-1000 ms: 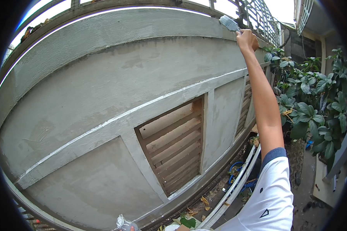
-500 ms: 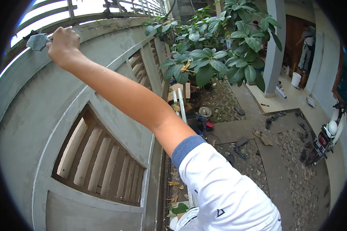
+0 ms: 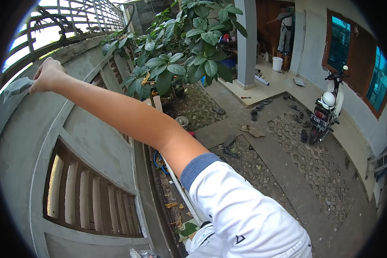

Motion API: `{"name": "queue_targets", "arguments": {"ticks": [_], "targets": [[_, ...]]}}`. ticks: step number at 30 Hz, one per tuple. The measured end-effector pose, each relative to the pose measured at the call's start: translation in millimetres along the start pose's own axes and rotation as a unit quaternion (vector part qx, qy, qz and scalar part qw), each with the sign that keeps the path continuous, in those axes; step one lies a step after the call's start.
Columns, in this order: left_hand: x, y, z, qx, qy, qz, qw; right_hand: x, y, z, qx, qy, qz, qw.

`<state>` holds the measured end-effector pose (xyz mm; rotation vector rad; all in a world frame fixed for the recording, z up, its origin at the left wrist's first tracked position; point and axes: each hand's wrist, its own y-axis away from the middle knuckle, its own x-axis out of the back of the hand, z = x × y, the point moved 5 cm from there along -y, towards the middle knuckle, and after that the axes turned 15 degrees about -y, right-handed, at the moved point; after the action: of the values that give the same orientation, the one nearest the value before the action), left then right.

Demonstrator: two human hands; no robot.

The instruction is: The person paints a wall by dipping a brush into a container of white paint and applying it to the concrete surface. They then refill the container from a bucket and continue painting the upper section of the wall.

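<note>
My right hand (image 3: 49,77) is at the upper left, at the end of my outstretched arm, its fingers closed on a flat grey piece (image 3: 17,88). The piece looks thin and ragged; its material is unclear. It is close to the upper part of the grey wall (image 3: 84,109), below the top edge; whether it touches cannot be told. My left hand is out of view. A shiny, partly clear object (image 3: 144,253) shows at the bottom edge, with whatever is under it cut off.
A louvred opening (image 3: 90,193) is in the wall, with a lattice fence (image 3: 69,19) above. A leafy plant (image 3: 193,47) overhangs the yard. Beyond are a pillar (image 3: 246,43), a white bucket (image 3: 277,64), a parked motorbike (image 3: 324,112), scattered footwear (image 3: 251,130) and a person (image 3: 284,30).
The view has turned to the right, showing more of the house and motorbike. My right hand and the grey piece appear lower and farther left. A shiny object has appeared at the bottom edge.
</note>
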<state>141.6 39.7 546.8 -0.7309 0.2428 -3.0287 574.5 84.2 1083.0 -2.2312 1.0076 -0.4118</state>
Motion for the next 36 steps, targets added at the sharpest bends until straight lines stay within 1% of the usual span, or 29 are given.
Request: {"name": "queue_targets", "arguments": {"ticks": [1, 2, 3, 4, 5, 6, 7, 8, 9, 10, 12, 13, 14, 16, 17, 18, 20, 21, 23, 24, 25, 26, 28, 29, 32, 34, 35, 36], "targets": [[2, 3, 3, 0.005, -0.001, 0.003, 1.000, 1, 0, 0, 0.003, 0.012, -0.001, 1.000], [8, 6, 9, -0.023, -0.049, 0.023, 0.998, -4, 0, 1, 0.006, 0.016, -0.013, 1.000], [18, 11, 11, -0.039, -0.100, 0.060, 0.992, -5, 8, -9, 0.027, 0.049, -0.016, 0.998], [21, 12, 4, -0.032, -0.081, 0.061, 0.994, -7, 11, -14, 0.021, 0.113, -0.049, 0.992], [20, 1, -32, -0.022, -0.033, 0.051, 0.998, -7, 23, -31, 0.032, 0.184, -0.058, 0.981], [22, 9, -25, -0.012, 0.043, 0.047, 0.998, -13, 20, -38, 0.067, 0.251, -0.079, 0.963], [32, 12, -18, -0.027, -0.028, 0.040, 0.998, -18, 23, -47, 0.081, 0.292, -0.107, 0.947], [35, 17, -14, 0.005, 0.032, 0.069, 0.997, -24, 25, -56, 0.129, 0.318, -0.119, 0.932], [41, 18, -7, -0.014, 0.024, 0.066, 0.997, -29, 31, -63, 0.122, 0.306, -0.128, 0.935], [45, 18, 3, -0.004, 0.089, 0.066, 0.994, -37, 30, -63, 0.154, 0.261, -0.124, 0.945], [51, 21, -4, 0.013, 0.080, 0.084, 0.993, -60, 32, -62, 0.136, 0.155, -0.136, 0.969], [57, 24, -6, 0.014, 0.073, 0.100, 0.992, -74, 45, -74, 0.134, 0.135, -0.147, 0.971], [60, 25, -6, 0.010, 0.066, 0.108, 0.992, -91, 46, -75, 0.175, 0.097, -0.156, 0.967], [68, 29, -8, 0.003, 0.072, 0.129, 0.989, -123, 58, -89, 0.239, 0.158, -0.136, 0.949], [72, 33, -9, -0.001, 0.072, 0.137, 0.988, -136, 65, -94, 0.199, 0.148, -0.107, 0.963], [76, 35, -12, -0.004, 0.069, 0.140, 0.988, -150, 70, -99, 0.199, 0.143, -0.105, 0.964], [82, 37, -16, 0.002, 0.058, 0.151, 0.987, -169, 71, -104, 0.180, 0.101, -0.059, 0.977], [86, 38, -16, 0.001, 0.054, 0.155, 0.986, -177, 77, -107, 0.181, 0.099, -0.057, 0.977], [89, 42, -26, 0.010, 0.065, 0.164, 0.984, -196, 95, -106, 0.175, 0.130, -0.085, 0.972], [91, 41, -30, 0.020, 0.076, 0.171, 0.982, -206, 105, -97, 0.172, 0.123, -0.088, 0.973], [93, 40, -27, 0.008, 0.091, 0.170, 0.981, -212, 115, -87, 0.169, 0.118, -0.091, 0.974], [95, 40, -26, 0.006, 0.089, 0.167, 0.982, -211, 125, -81, 0.167, 0.119, -0.088, 0.975], [100, 40, -28, 0.029, 0.053, 0.184, 0.981, -209, 141, -68, 0.132, 0.102, -0.117, 0.979], [100, 39, -28, 0.031, 0.077, 0.185, 0.979, -204, 148, -63, 0.130, 0.102, -0.114, 0.980], [97, 35, -43, 0.021, 0.076, 0.185, 0.980, -187, 160, -45, 0.122, 0.088, -0.125, 0.981], [99, 33, -47, 0.009, 0.049, 0.177, 0.983, -162, 156, -42, 0.203, 0.041, -0.058, 0.977], [98, 31, -46, 0.003, 0.027, 0.173, 0.984, -155, 145, -40, 0.203, 0.044, -0.052, 0.977], [99, 31, -36, -0.002, 0.026, 0.170, 0.985, -144, 127, -41, 0.198, 0.023, -0.006, 0.980]]}}
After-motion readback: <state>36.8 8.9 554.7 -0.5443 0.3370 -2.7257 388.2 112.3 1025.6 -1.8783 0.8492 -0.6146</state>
